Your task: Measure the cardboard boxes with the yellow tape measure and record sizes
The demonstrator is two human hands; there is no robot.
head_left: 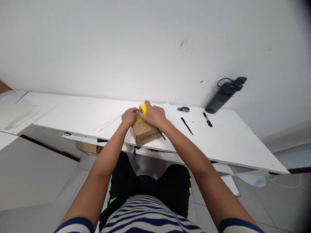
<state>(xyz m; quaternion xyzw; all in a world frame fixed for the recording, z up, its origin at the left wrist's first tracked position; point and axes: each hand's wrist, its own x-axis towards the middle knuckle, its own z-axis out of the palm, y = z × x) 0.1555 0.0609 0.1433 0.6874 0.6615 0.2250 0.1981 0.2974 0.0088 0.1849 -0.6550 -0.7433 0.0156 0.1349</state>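
A small brown cardboard box (148,132) with dark printed writing sits at the front edge of the white table. My right hand (155,115) is closed around a yellow tape measure (143,109), just above the far side of the box. A short strip of its yellow blade (139,120) lies across the box top. At the box's far left corner, my left hand (129,116) has its fingers pinched at the end of that blade; the fingertips are partly hidden. Beside the box, below my right wrist, lies a thin dark stick-like item (160,133).
On the white table (233,139), right of the box, lie a black knife-like tool (187,126), a small white item (190,121), a dark blue object (183,109) and a black marker (207,119). A dark water bottle (222,95) leans against the wall. Another cardboard box (86,147) is below the tabletop.
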